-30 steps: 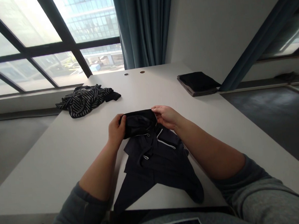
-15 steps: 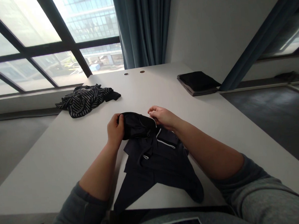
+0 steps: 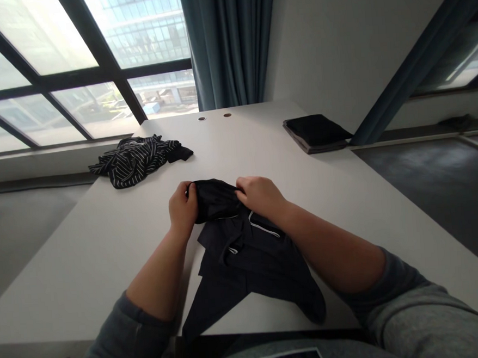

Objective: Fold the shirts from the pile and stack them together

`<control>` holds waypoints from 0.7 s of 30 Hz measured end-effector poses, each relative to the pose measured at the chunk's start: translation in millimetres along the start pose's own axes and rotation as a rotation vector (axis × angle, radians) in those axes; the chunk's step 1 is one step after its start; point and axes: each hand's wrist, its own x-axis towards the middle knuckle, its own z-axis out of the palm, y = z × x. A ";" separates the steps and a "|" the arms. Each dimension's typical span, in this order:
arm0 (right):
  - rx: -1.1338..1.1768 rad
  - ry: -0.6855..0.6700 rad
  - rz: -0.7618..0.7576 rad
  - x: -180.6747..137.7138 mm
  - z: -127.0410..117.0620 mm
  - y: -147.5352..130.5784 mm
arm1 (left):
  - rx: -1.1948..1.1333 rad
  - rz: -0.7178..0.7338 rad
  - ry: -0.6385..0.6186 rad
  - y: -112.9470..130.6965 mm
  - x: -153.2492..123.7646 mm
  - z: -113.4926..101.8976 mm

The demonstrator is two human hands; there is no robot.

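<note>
A pair of dark pants (image 3: 257,265) with white trim lies on the white table (image 3: 147,272), its legs spread toward me. The black waist part (image 3: 216,199) is raised and stretched between my hands. On its left end, my left hand (image 3: 182,206) is closed, thumb in front of the cloth. My right hand (image 3: 261,195) pinches the right end, fingertips pressed together on the edge. Just below that hand shows a white-edged pocket (image 3: 264,223). Cloth under my right palm is hidden.
A crumpled black garment with white stripes (image 3: 135,160) lies at the back left of the table. Folded dark clothes (image 3: 317,132) are stacked at the back right. Beyond stand a blue curtain (image 3: 230,48) and windows.
My right hand has come down and closed on the right end of the waist; before, its fingers were raised beside it. My left hand has barely shifted.
</note>
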 end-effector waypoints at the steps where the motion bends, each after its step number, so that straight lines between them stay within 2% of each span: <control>1: -0.013 0.016 0.030 1.5 0.3 2.3 | 0.014 0.003 0.007 0.1 0.1 -0.6; 5: 0.013 0.059 0.116 8.0 1.0 12.3 | 0.051 0.042 -0.004 1.6 -1.2 -0.8; 9: 0.102 0.003 0.171 10.7 3.6 15.0 | 0.073 0.119 -0.069 4.4 -4.3 0.1; 13: 0.183 -0.021 0.135 12.1 5.8 17.5 | 0.133 0.107 -0.105 6.4 -5.7 0.0; 16: 0.127 -0.047 0.093 14.2 4.5 22.2 | 0.150 0.112 -0.130 7.2 -5.6 0.1; 21: 0.068 -0.012 0.172 19.4 -0.8 34.6 | 0.215 0.062 -0.221 0.1 -2.9 3.8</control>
